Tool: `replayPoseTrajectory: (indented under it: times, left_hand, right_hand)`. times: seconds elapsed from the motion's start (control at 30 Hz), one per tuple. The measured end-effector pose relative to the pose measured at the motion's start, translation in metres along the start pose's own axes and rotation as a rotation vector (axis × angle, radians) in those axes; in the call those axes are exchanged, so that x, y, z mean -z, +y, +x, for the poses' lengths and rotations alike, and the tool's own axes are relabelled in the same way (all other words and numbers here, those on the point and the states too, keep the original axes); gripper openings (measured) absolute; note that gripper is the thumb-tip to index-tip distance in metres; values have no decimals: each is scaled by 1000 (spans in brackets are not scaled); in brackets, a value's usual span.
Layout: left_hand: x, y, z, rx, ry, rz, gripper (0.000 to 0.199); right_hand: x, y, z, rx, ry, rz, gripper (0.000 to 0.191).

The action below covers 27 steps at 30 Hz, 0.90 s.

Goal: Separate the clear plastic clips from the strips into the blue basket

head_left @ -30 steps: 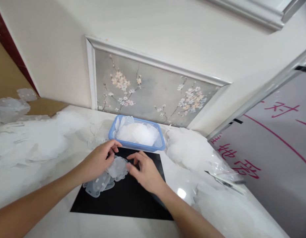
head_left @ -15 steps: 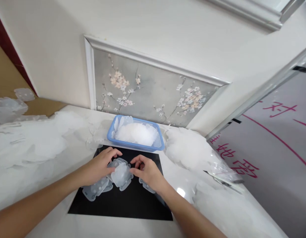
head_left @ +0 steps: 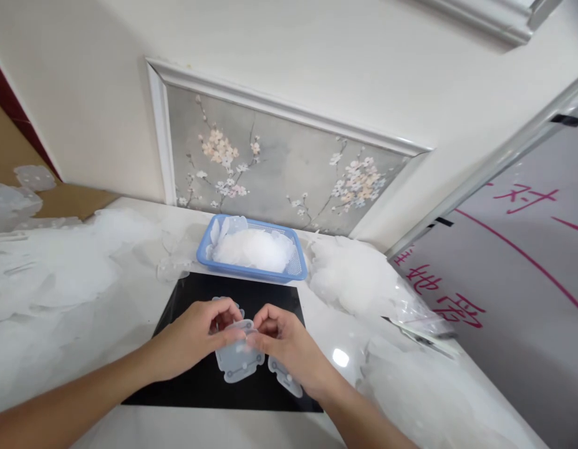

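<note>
Both my hands meet over a black mat (head_left: 214, 390) on the white table. My left hand (head_left: 195, 337) and my right hand (head_left: 289, 343) pinch the top part of a translucent plastic piece (head_left: 239, 362) between thumbs and fingers. The piece has notched edges and small round marks. Another translucent piece (head_left: 285, 378) lies on the mat below my right hand, partly covered by it. Behind my left fingers the edge of one more piece (head_left: 237, 307) shows. Beyond the mat stands a blue basket (head_left: 251, 272) holding a heap of whitish pieces (head_left: 255, 248).
Heaps of translucent pieces lie at the left (head_left: 59, 265) and right (head_left: 358, 274), with a clear plastic bag (head_left: 422, 312) beside the right heap. A framed flower panel (head_left: 284, 162) is on the wall behind. A whiteboard (head_left: 517, 274) with red writing stands at the right.
My hands have come together and closed on a plastic piece. The loose pieces seen by my left hand are now mostly hidden or gathered. The view has shifted slightly.
</note>
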<state>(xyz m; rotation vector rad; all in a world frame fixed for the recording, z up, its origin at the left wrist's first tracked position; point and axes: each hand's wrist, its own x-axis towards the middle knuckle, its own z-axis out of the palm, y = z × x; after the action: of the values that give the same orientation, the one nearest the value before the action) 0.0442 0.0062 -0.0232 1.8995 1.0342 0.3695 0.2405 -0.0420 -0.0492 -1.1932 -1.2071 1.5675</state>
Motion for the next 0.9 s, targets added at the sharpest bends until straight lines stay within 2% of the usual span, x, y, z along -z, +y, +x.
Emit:
replayPoseTrajectory:
  times: [0.1, 0.3, 0.43, 0.5, 0.6, 0.63, 0.7, 0.77, 0.9]
  left_hand:
    - [-6, 6, -4, 8, 9, -8, 31]
    - [-12, 3, -6, 31, 42, 3, 37]
    - [-11, 1, -6, 37, 45, -110, 42]
    - [-10, 1, -6, 48, 57, -185, 44]
    - [-10, 2, -5, 71, 58, -257, 44]
    - [-10, 2, -5, 76, 58, -266, 44]
    - [-11, 4, -6, 81, 68, -275, 46]
    - [-13, 6, -8, 78, 77, -289, 48]
    - [-14, 8, -8, 70, 65, -346, 51]
  right_hand:
    - [-3, 0, -8, 32, 7, 2, 26]
    - [-7, 4, -11, 97, 28, 9, 26]
    - [-2, 8, -12, 146, 35, -10, 21]
    - [1, 13, -13, 292, 65, -181, 19]
    - [5, 21, -15, 641, 116, -633, 45]
    - [4, 23, -16, 741, 139, -792, 48]
    - [2, 27, -18, 874, 196, -1027, 37]
    - [-1, 28, -20, 935, 244, -1126, 24]
    - [-6, 22, -24, 972, 264, -1039, 24]
